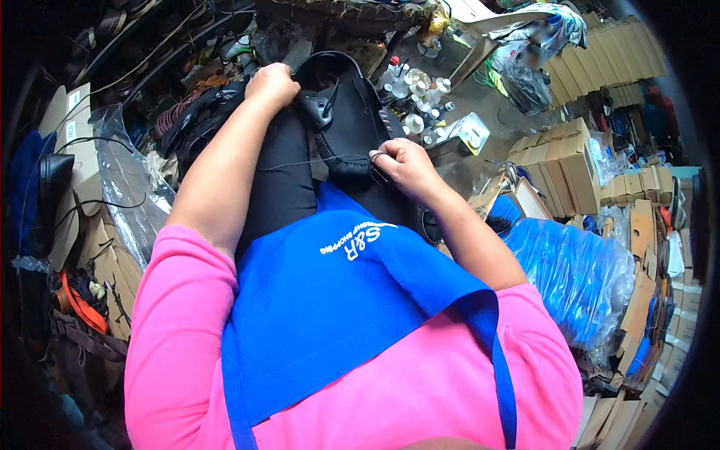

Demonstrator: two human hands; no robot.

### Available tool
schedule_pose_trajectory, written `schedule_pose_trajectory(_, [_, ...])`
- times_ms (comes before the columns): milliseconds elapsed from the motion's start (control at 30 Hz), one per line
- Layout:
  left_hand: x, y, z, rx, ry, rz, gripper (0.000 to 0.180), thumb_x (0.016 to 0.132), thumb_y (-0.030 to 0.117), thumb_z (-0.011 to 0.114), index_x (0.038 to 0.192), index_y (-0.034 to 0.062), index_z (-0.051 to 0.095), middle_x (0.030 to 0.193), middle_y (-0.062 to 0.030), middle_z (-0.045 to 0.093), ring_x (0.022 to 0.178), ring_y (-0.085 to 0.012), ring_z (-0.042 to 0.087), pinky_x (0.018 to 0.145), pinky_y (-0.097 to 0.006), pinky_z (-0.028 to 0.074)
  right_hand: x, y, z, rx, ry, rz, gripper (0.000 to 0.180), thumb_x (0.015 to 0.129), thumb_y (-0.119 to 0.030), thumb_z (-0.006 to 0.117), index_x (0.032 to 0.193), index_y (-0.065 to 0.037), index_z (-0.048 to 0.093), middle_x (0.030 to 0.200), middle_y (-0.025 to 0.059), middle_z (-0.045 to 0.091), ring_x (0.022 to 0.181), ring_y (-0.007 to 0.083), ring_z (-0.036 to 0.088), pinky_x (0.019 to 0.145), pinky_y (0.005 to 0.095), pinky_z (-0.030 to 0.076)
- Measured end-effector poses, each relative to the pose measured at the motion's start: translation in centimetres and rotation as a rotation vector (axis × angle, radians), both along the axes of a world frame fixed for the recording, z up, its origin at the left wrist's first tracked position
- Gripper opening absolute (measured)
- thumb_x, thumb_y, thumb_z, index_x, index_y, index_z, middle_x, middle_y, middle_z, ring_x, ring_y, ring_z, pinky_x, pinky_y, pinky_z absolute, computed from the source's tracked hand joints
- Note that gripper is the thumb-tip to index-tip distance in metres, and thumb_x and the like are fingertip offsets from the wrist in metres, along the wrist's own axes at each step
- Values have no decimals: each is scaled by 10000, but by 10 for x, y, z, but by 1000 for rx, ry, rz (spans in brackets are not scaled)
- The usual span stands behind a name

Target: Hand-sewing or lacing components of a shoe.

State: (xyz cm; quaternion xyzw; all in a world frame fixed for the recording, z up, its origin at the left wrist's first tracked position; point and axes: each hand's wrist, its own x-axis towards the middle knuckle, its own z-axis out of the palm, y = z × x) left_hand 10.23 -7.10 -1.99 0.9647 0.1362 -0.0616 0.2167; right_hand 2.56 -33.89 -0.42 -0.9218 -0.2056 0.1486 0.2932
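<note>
While working on a black shoe, has it upon the dark-clothed thighs. Closes the left hand into a clenched fist at the left of the shoe, near its far part; cannot tell the content of this fist, nor its contact with the shoe. Beside the fist, at the left edge of the shoe, shows a shiny dark piece. Pinches a thin thread between thumb and fingers of the right hand, at the right of the shoe's near end. Has this thread running leftward from the pinch, past the near end of the shoe. Along the right edge of the shoe, shows slanted stitches. Wears a blue apron over a pink shirt, both on the body side of the shoe. To the right of the shoe, has white bottles and, farther right, cardboard boxes. Well left of the shoe, has a clear plastic sheet.
</note>
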Motion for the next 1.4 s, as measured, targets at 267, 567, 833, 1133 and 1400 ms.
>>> schedule_pose_trajectory(267, [-32,-23,-3,-11,-429,-142,322,793,222,668,1059,66,575,1022,-140,595,965,-319,597,807,-405,490,15,5,14,-83,113,45,318,809,-337,598,865,-33,674,819,186,646,809,327,632,727,398,484])
schedule_pose_trajectory(567, [-137,-63,6,-186,-488,-716,371,684,288,746,957,86,597,912,-93,590,753,-300,608,667,-387,490,29,-39,26,361,340,34,320,801,-278,650,1006,-33,665,921,64,672,829,137,596,749,295,457])
schedule_pose_trajectory(833, [-135,-70,-3,-133,-584,-776,377,651,273,756,935,77,601,881,-70,585,733,-268,601,661,-358,474,22,-144,48,147,-128,-294,324,814,-226,595,1073,-41,654,973,88,615,996,192,544,870,291,422])
schedule_pose_trajectory(1133, [-137,-72,1,-83,-583,-743,396,651,304,759,943,80,612,871,-66,588,714,-260,600,645,-355,475,9,-9,39,-140,85,266,380,847,-344,623,759,20,559,714,146,543,674,230,534,625,369,422])
schedule_pose_trajectory(1400, [-135,-73,-2,-159,-564,-701,359,658,286,770,907,76,618,828,-72,580,718,-270,602,644,-364,481,6,-112,64,-695,206,15,304,802,-337,672,938,-65,680,851,138,611,837,275,592,767,383,464])
